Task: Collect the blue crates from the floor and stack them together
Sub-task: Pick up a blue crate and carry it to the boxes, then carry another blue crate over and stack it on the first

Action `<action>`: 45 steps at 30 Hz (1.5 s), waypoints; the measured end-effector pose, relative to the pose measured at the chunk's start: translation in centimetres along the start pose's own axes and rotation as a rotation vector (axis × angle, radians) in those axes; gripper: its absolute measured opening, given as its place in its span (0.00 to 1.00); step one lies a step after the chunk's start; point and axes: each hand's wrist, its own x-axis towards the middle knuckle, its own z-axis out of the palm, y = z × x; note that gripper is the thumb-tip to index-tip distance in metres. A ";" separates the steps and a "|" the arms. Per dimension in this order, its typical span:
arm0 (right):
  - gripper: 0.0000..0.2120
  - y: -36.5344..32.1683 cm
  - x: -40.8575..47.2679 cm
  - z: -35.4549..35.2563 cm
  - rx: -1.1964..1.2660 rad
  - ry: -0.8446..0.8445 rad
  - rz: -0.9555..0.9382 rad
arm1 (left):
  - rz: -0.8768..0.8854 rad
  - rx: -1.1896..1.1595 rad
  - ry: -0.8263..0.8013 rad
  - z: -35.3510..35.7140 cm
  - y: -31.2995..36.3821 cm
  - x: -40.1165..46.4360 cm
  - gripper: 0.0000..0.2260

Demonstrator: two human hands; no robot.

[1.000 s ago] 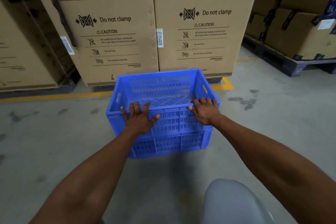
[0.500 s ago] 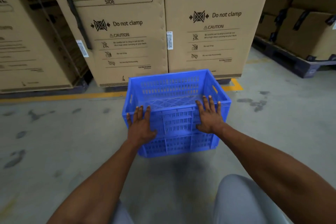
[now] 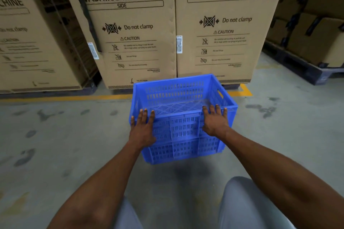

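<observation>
One blue slatted crate [image 3: 183,132] stands upright and empty on the grey concrete floor, in the middle of the head view. My left hand [image 3: 142,128] lies flat on the left part of its near wall, fingers straight and reaching up to the rim. My right hand [image 3: 215,121] presses flat on the right part of the same wall, fingertips at the rim. Neither hand curls round anything. No other blue crate shows.
Tall cardboard washing-machine boxes [image 3: 223,24] stand close behind the crate, along a yellow floor line [image 3: 243,90]. More cartons sit on a dark pallet [image 3: 305,69] at the right. My grey trouser knees [image 3: 242,206] fill the bottom edge. Open floor lies to the left.
The crate with both hands on it has shifted to the right in view and the boxes loom closer. My fingers now lie straighter on the near wall.
</observation>
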 end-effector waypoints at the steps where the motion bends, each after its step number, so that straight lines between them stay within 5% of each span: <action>1: 0.42 0.0 -0.2 -0.1 -0.002 -0.003 -0.018 | 0.001 0.006 -0.006 -0.1 -0.4 -0.1 0.50; 16: 0.51 -1.0 -0.7 0.9 -0.014 0.005 -0.044 | -0.052 -0.053 0.054 2.2 0.8 -1.7 0.56; 25: 0.56 -0.7 -1.0 -0.7 0.000 -0.112 -0.016 | -0.023 -0.025 -0.098 0.0 1.2 -3.0 0.56; 31: 0.47 -2.1 -3.5 -8.0 0.019 -0.225 -0.060 | 0.026 -0.043 -0.242 -8.8 1.8 -2.7 0.50; 37: 0.24 -3.5 -10.3 -19.1 0.220 -0.330 -0.074 | 0.033 -0.288 -0.365 -21.7 4.8 -5.2 0.30; 45: 0.21 -5.4 -28.8 -35.8 0.533 -0.548 0.141 | -0.051 -0.434 -0.645 -40.9 11.5 -16.1 0.18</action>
